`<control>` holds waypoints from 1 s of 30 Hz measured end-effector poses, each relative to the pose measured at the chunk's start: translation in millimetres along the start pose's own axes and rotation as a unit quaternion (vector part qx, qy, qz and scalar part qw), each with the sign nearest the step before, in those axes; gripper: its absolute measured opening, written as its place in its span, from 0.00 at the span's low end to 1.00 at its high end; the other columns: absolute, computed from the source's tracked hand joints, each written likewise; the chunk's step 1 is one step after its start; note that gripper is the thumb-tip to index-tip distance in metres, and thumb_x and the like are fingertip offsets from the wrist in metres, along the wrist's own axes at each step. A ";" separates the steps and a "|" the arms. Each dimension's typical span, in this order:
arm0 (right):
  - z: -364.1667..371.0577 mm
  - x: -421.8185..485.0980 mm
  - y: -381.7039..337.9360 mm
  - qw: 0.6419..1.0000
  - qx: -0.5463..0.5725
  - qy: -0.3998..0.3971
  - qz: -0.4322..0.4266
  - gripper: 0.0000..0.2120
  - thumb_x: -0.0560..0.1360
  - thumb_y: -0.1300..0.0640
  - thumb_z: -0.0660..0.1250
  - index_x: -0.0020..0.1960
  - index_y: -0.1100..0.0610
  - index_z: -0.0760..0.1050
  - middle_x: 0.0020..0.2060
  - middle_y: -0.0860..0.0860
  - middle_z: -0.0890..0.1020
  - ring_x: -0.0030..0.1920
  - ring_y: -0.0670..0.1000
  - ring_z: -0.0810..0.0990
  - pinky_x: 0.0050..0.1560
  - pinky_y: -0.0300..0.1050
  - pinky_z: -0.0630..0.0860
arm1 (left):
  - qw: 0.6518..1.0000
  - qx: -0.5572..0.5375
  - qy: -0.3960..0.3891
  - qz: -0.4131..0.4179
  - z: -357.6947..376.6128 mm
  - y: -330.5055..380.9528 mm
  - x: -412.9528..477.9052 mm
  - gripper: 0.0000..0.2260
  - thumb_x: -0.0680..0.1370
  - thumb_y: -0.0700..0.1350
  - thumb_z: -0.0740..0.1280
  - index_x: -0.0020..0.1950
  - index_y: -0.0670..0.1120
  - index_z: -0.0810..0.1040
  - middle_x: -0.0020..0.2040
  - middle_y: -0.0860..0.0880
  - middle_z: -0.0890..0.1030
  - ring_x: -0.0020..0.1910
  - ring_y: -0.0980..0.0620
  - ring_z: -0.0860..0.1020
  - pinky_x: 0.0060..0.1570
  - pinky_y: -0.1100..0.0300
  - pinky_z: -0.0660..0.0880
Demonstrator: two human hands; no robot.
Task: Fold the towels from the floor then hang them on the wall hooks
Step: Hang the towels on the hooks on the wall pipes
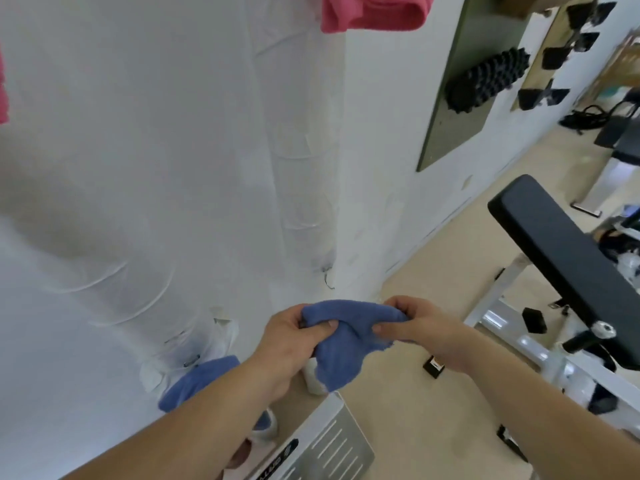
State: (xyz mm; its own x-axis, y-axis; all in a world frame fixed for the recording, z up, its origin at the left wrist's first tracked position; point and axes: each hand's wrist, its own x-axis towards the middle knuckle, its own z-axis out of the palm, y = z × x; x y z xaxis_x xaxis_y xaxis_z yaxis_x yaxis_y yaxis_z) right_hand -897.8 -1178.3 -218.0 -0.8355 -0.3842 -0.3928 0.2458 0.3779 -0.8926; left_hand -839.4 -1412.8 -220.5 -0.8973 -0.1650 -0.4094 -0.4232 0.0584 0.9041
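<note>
Left hand (294,336) and right hand (412,322) both pinch the top edge of the small blue terry towel (341,344), held chest-high before the white wall (173,168); its loose, bunched lower half risks skewing the fold.

blue towel (343,344) nubby matt terry cloth

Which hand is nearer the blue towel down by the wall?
Left. The left hand sits just up-right of the floor towel; the right hand is farther right. Both grip the held towel.
</note>
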 end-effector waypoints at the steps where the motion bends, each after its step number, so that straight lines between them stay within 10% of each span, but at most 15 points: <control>1: -0.6 14.5 5.5 0.999 0.021 0.024 -0.004 0.21 0.70 0.56 0.78 0.53 0.68 0.76 0.40 0.59 0.81 0.41 0.54 0.80 0.49 0.55 0.78 | 1.000 0.006 0.011 -0.006 1.9 -0.1 11.0 0.05 0.77 0.41 0.74 0.52 0.46 0.85 0.46 0.47 0.89 0.49 0.47 0.87 0.55 0.47 0.84; 7: 12.3 91.8 7.3 0.982 -0.046 0.182 -0.025 0.05 0.78 0.54 0.70 0.52 0.53 0.76 0.43 0.52 0.83 0.43 0.51 0.82 0.41 0.45 0.77 | 0.996 0.026 0.044 -0.079 5.7 0.6 63.9 0.05 0.82 0.48 0.68 0.54 0.49 0.81 0.52 0.49 0.86 0.53 0.47 0.84 0.58 0.47 0.82; 20: 32.6 172.9 24.0 0.974 -0.083 0.211 0.003 0.12 0.75 0.53 0.72 0.54 0.55 0.72 0.44 0.52 0.82 0.37 0.48 0.79 0.32 0.40 0.70 | 0.981 0.077 0.134 -0.116 11.4 -39.7 145.8 0.09 0.81 0.47 0.68 0.51 0.42 0.82 0.48 0.43 0.86 0.47 0.43 0.84 0.51 0.45 0.84; 25: 32.5 176.5 22.7 0.922 -0.290 0.236 -0.103 0.09 0.74 0.56 0.70 0.53 0.49 0.74 0.50 0.47 0.72 0.45 0.53 0.76 0.39 0.47 0.72 | 0.961 0.183 0.209 -0.003 16.7 -41.7 148.0 0.09 0.73 0.40 0.72 0.42 0.47 0.72 0.38 0.50 0.77 0.33 0.54 0.73 0.32 0.64 0.70; 30: 28.7 168.1 14.8 0.943 -0.285 0.114 -0.125 0.09 0.74 0.60 0.67 0.50 0.53 0.84 0.40 0.50 0.84 0.44 0.54 0.81 0.45 0.45 0.76 | 0.941 0.260 0.127 0.175 25.7 -32.3 132.0 0.07 0.75 0.40 0.68 0.51 0.50 0.80 0.48 0.55 0.79 0.43 0.56 0.77 0.46 0.67 0.74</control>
State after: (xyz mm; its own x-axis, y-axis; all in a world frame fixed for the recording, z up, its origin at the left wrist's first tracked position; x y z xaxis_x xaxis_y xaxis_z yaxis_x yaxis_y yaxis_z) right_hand -1020.5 -1261.5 -303.6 -0.9324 -0.3546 -0.0706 -0.2226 0.7169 -0.6607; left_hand -947.4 -1411.2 -307.0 -0.9623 -0.2719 0.0038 -0.1709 0.6155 0.7694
